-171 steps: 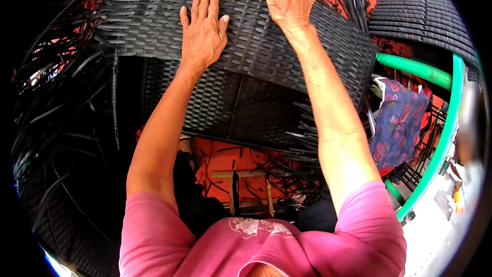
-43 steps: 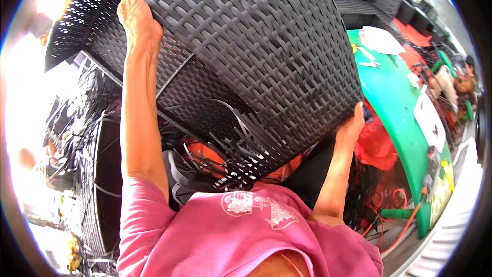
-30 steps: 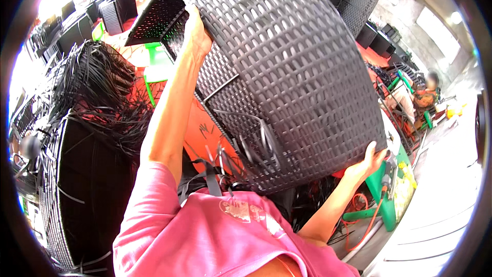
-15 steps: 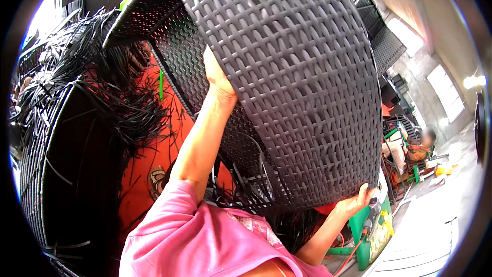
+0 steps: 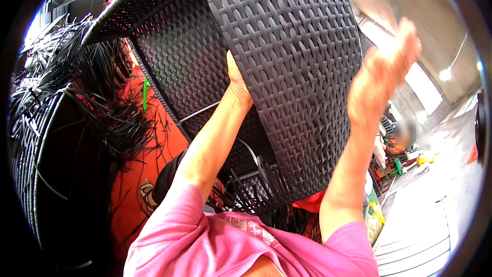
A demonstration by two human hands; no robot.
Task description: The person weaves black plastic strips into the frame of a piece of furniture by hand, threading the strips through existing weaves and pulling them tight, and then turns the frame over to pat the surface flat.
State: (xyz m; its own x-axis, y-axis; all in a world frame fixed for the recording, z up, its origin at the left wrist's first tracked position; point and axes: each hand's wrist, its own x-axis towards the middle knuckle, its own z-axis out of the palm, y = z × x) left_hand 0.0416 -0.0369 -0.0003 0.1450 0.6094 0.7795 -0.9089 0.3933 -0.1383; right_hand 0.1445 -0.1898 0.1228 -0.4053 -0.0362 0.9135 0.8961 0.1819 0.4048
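Note:
A large black woven wicker furniture piece (image 5: pixel 294 72) stands tilted in front of me, its broad curved panel facing up. My left hand (image 5: pixel 238 81) reaches inside its left edge and grips it there. The thumb shows while the other fingers are hidden behind the weave. Beyond the panel's right edge, my right hand (image 5: pixel 385 69) is raised in the air, off the wicker. Motion smears its fingers, and a faint blurred streak above it is too unclear to name. Loose black strips (image 5: pixel 269 182) hang from the piece's lower edge near my body.
At the left stands another dark woven piece (image 5: pixel 38 174) with a heap of loose black strips (image 5: pixel 110 115) beside it. Red sheeting (image 5: pixel 136 172) covers the floor, with a green strip (image 5: pixel 145 95) on it. Another person (image 5: pixel 405 136) is farther off at the right, near white panels (image 5: pixel 417 231).
My right hand has let go of the panel's lower right corner and swung up beside its right edge. My left hand keeps its hold, and the wicker piece has tilted slightly.

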